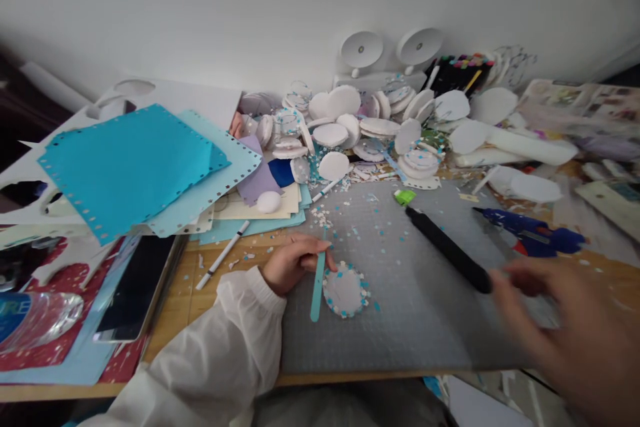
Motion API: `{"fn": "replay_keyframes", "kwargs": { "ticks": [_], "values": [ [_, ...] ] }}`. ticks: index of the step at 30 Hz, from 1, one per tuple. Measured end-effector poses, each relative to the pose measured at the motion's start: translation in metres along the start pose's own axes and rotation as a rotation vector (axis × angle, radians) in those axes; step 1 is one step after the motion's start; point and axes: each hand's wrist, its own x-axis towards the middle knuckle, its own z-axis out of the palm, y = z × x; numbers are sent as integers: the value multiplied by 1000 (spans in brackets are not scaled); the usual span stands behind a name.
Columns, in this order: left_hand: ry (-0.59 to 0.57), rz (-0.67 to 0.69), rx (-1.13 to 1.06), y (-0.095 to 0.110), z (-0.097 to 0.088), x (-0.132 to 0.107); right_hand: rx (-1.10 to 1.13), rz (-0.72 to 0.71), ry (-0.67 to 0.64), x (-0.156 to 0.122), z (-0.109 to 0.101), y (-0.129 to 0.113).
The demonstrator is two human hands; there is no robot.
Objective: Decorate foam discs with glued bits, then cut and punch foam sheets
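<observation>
My left hand (300, 261) is closed in a pinch on the upper end of a teal craft stick (317, 293), which points down toward me. Beside the stick, a round white disc (345, 290) rimmed with small blue and white bits lies on the grey cutting mat (415, 340). A fingertip of that hand reaches the disc's upper left edge. My right hand (565, 320) is smeared by motion at the near end of a long black tool (450, 250); whether its fingers grip the tool is unclear. A small bright green piece (405, 197) lies at the tool's far end.
Several white discs (345, 100) are piled along the wall. A blue glue gun (535, 230) rests at the right. Blue punched paper sheets (130, 167), a phone (140, 287) and a plastic bottle (40, 320) occupy the left. White rolled sticks (223, 255) and paper bits lie about.
</observation>
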Motion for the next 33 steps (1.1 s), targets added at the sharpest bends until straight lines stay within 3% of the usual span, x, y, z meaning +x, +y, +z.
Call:
{"fn": "replay_keyframes", "kwargs": {
  "ticks": [2, 4, 8, 13, 21, 26, 30, 33],
  "values": [
    [8, -4, -6, 1, 2, 0, 69, -330, -34, 17, 13, -37],
    [21, -10, -9, 1, 4, 0, 144, -506, -59, 31, 26, -69],
    [78, -10, 2, 0, 7, -1, 244, -722, -163, 47, 53, -110],
    [170, 25, 63, -2, 8, -3, 219, -859, -177, 59, 76, -129],
    [192, 36, 104, -8, 6, -3, 108, -868, -171, 62, 75, -130],
    [220, 81, 139, -9, 11, -3, 260, -845, -113, 65, 83, -112],
    [213, 195, 264, 0, 10, -7, 552, -592, -51, 65, 98, -86],
    [41, 382, 534, 9, 4, -7, 841, -287, 62, 60, 105, -73]
  ]
}}
